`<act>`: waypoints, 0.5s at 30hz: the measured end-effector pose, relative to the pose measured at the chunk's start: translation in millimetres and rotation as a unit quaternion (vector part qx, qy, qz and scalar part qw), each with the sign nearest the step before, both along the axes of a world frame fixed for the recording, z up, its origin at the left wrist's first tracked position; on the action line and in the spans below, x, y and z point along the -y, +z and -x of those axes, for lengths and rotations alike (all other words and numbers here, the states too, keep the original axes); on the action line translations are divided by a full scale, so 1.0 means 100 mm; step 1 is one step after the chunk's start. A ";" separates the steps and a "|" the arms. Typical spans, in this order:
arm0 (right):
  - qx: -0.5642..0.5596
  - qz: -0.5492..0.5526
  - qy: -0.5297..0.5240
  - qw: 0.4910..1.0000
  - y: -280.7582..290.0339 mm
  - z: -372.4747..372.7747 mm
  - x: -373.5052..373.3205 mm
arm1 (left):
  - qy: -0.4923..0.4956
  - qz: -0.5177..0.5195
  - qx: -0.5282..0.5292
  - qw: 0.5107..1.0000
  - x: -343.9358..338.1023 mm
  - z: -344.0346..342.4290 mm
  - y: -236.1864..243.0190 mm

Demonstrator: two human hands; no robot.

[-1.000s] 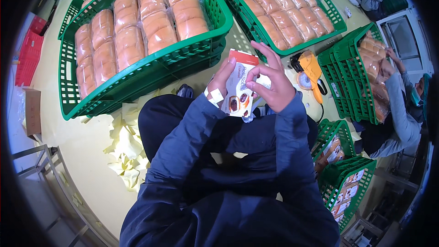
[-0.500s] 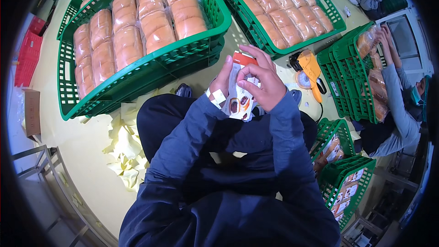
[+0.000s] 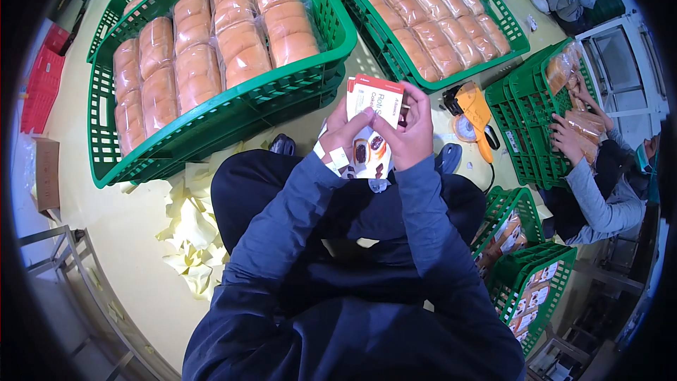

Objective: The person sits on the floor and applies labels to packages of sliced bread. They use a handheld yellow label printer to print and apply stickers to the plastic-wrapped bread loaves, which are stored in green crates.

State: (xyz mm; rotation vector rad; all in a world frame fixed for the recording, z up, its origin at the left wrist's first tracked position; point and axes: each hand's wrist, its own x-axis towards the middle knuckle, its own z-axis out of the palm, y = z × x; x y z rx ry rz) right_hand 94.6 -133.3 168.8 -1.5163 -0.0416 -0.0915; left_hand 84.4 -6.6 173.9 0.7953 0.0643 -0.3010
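Observation:
Above my lap, both hands hold a small stack of printed cards, white with a red band on top and pictures of filled bread below. My left hand grips the left side, its thumb lying across the front. On the right edge, my right hand is closed with its thumb on the front and fingers curled at the back. White stickers are on my left wrist or cuff. Beyond the hands, a green crate holds rows of bread in clear wrap.
A second green crate of wrapped bread stands far right. Near it lies a yellow hand-held labeller. At right, a co-worker's hands touch bread in stacked crates. Crumpled yellowish paper lies left; green crates sit lower right.
The cards have turned to face me more fully, and my right hand has shifted from their front to the right edge. The co-worker's hands have come down onto the bread.

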 end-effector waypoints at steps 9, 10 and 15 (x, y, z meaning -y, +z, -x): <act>-0.083 -0.100 -0.048 0.990 -0.10 0.06 0.06 | 0.085 -0.113 0.055 0.988 0.05 0.02 -0.14; -0.089 -0.082 -0.036 0.992 -0.11 0.05 0.08 | 0.095 -0.073 0.042 0.992 0.06 0.02 -0.10; 0.005 -0.126 -0.091 0.988 -0.04 -0.03 0.03 | 0.106 -0.090 0.037 0.990 0.06 0.00 -0.11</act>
